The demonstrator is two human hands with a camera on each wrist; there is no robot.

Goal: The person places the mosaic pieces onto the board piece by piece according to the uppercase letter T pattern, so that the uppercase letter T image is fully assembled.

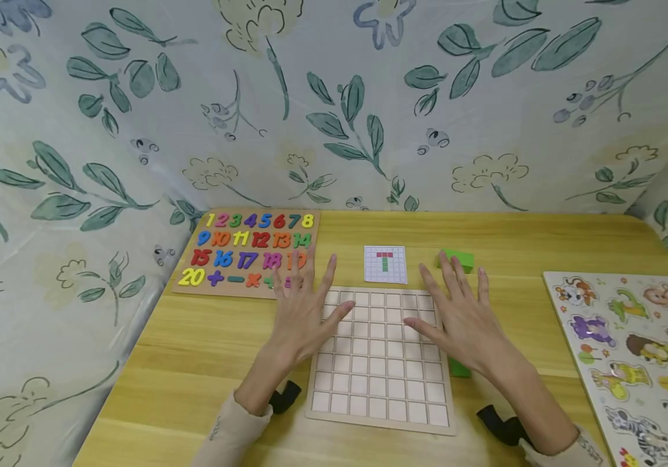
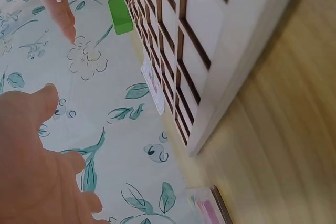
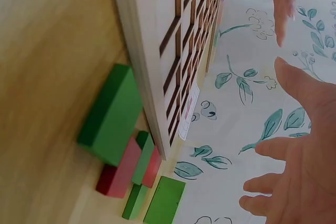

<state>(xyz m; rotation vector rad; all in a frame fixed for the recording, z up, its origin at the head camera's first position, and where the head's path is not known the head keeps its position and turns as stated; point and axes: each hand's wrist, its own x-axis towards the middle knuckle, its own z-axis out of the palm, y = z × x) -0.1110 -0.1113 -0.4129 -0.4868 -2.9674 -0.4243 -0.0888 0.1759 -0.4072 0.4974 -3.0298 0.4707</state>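
Note:
A wooden grid board (image 1: pixel 377 370) with pale square cells lies in the middle of the table. My left hand (image 1: pixel 299 318) hovers over its left edge, fingers spread and holding nothing. Over the right edge, my right hand (image 1: pixel 465 318) is likewise spread, with nothing in it. Behind the board lies a small card (image 1: pixel 385 264) bearing a red and green T on a grid. In the right wrist view, a large green block (image 3: pixel 113 114), a red block (image 3: pixel 122 170) and several others lie along the board's right side; the right hand mostly hides them in the head view.
A number puzzle board (image 1: pixel 246 254) with coloured numerals lies at the back left. At the right is an animal puzzle board (image 1: pixel 632 363), cut off by the frame. Floral cloth (image 1: pixel 345 117) hangs behind the table (image 1: pixel 194 363).

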